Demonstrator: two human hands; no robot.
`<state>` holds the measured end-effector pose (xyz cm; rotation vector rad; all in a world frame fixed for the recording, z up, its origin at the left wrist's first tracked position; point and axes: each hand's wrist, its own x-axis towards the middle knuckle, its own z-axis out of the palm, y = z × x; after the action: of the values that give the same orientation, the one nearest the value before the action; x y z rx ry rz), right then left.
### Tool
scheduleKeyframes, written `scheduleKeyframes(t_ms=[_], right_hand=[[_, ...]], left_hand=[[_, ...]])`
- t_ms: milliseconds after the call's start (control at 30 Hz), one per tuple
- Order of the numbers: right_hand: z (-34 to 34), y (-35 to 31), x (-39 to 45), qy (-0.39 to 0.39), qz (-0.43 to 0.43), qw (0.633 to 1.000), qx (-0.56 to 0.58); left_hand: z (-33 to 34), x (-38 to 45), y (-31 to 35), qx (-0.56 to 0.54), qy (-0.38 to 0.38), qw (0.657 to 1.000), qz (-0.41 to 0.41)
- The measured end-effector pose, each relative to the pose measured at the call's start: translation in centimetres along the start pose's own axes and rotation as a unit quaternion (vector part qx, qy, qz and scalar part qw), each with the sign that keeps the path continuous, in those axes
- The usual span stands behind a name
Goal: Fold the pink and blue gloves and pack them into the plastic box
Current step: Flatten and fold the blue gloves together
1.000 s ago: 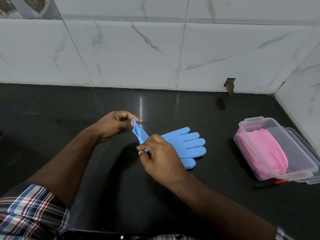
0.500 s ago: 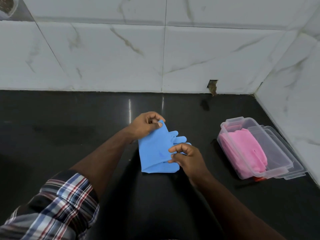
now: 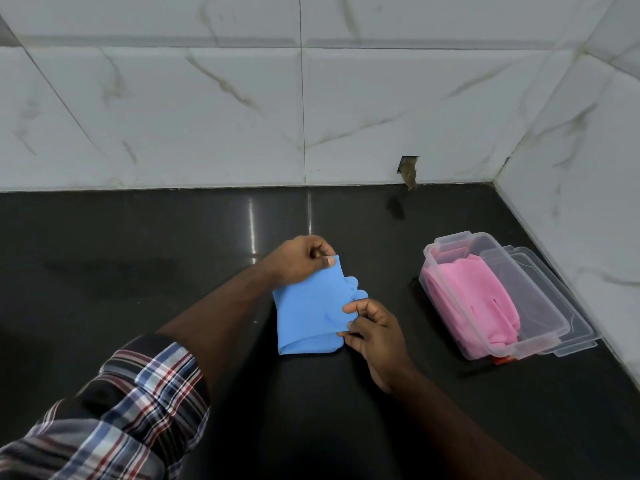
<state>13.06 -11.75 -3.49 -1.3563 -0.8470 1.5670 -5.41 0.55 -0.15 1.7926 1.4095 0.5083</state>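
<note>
Left hand (image 3: 300,260) pinches the far corner of the blue gloves (image 3: 308,313), thumb on top. Right hand (image 3: 375,336) pinches their right edge. Gloves lie folded over on the black bench (image 3: 138,265), mid-depth, blue fingertips poking out beyond the fold. Plastic box (image 3: 491,296) near the right edge, lidless, holds the pink gloves (image 3: 474,299); lid (image 3: 568,306) under it.

Blue glove (image 3: 308,313), pink gloves (image 3: 474,299), plaid sleeve (image 3: 131,403), black counter (image 3: 138,244), perhaps red clip (image 3: 502,359)

Kitchen: tiled wall (image 3: 207,116), blk counter (image 3: 138,254)
</note>
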Motion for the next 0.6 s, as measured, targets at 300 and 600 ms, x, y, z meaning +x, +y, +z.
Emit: scheduleKeyframes(t_ms=[300, 600], right_hand=[[-0.1, -0.3, 0.3, 0.011, -0.011, 1.0, -0.014], [-0.9, -3.2, 2.9, 0.018, -0.063, 0.971, -0.231]], left_hand=[[0.6, -2.1, -4.5, -0.011, 0.186, 0.981, -0.055], [2.2, -1.7, -4.3, 0.085, 0.238, 0.965, -0.073]])
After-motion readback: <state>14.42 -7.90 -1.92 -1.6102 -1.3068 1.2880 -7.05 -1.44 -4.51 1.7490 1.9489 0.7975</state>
